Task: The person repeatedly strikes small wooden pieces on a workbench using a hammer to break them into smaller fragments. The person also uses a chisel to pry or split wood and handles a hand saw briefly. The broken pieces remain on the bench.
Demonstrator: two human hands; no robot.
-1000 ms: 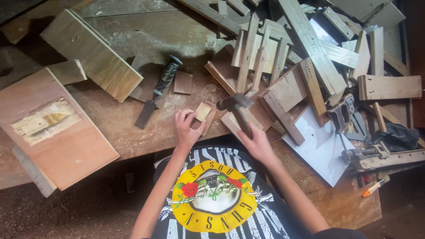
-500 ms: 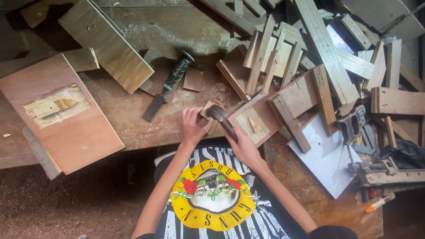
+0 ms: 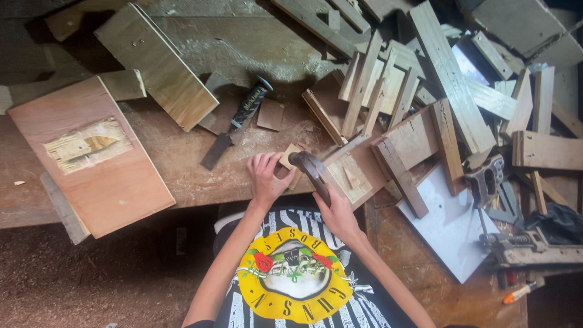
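At the bench's near edge, left hand [image 3: 265,176] pins a small wood block [image 3: 289,159]; right hand [image 3: 337,212] grips a hammer [image 3: 311,170].

Black T-shirt [image 3: 303,285], yellow round print

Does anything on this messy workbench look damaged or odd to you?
Yes. The reddish plywood board at the left has a patch of its face torn away, showing pale splintered wood beneath, and it overhangs the bench edge. Offcuts lie heaped crisscross on the right.
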